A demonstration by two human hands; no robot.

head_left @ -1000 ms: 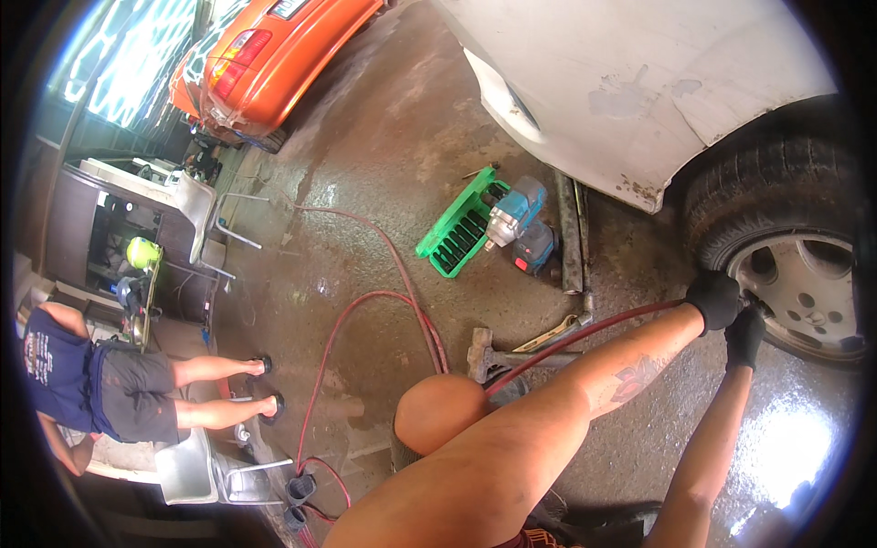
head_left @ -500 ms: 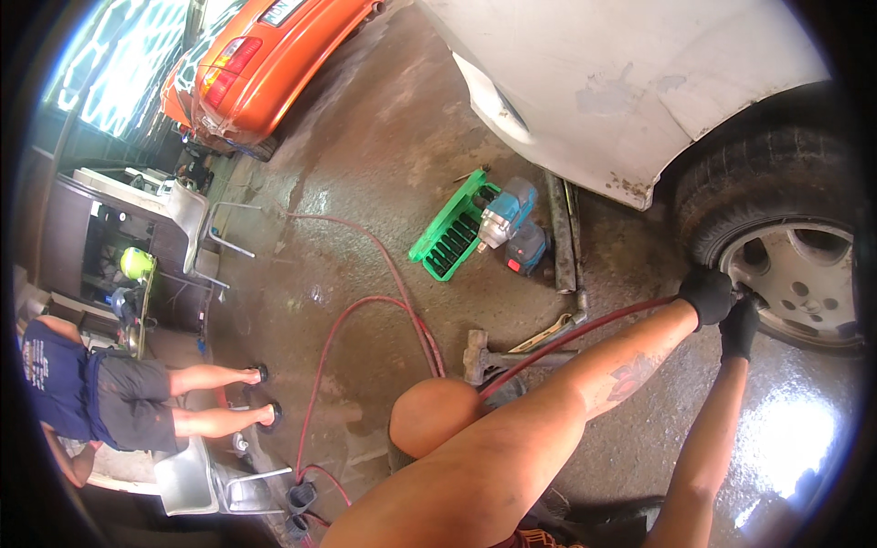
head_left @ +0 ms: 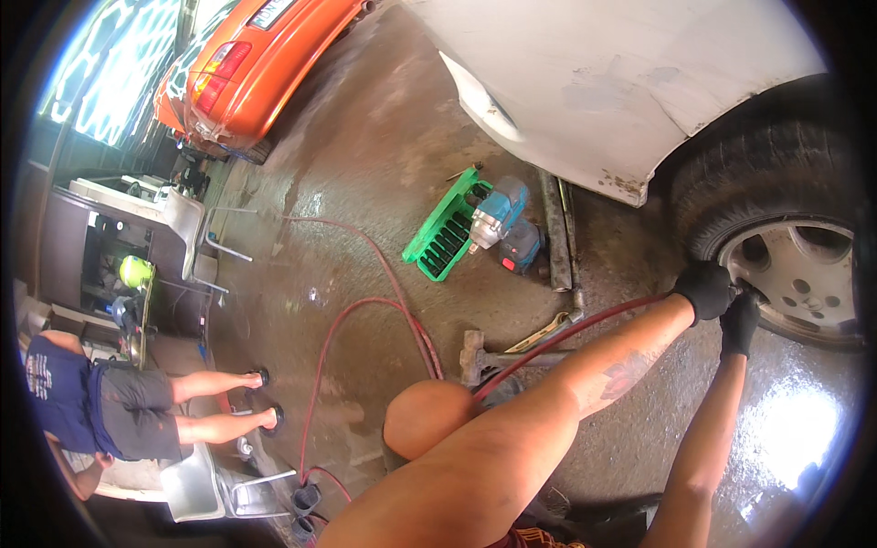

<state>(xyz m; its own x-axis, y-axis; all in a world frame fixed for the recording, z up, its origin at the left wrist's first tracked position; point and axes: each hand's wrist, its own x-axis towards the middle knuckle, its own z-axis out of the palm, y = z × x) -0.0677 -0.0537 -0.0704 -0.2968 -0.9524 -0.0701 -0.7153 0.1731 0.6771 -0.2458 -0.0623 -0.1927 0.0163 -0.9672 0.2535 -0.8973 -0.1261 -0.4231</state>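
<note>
Black gloves cover both my hands, which meet at the lower left edge of a grey alloy wheel with a worn black tyre. My left hand is closed round the end of a red air hose. Right beside it, my right hand has its fingers closed against the rim's edge. What those fingers pinch is hidden by the gloves and too small to make out. The wheel is on a white car with scraped paint.
On the wet floor left of the wheel lie a green socket case, a blue cordless impact wrench and metal bars. The red hose loops across the floor. Another person stands at far left near grey chairs; an orange car is behind.
My hands stay at the wheel rim with almost no shift. The whole view has moved slightly; the other person's arm has changed position a little.
</note>
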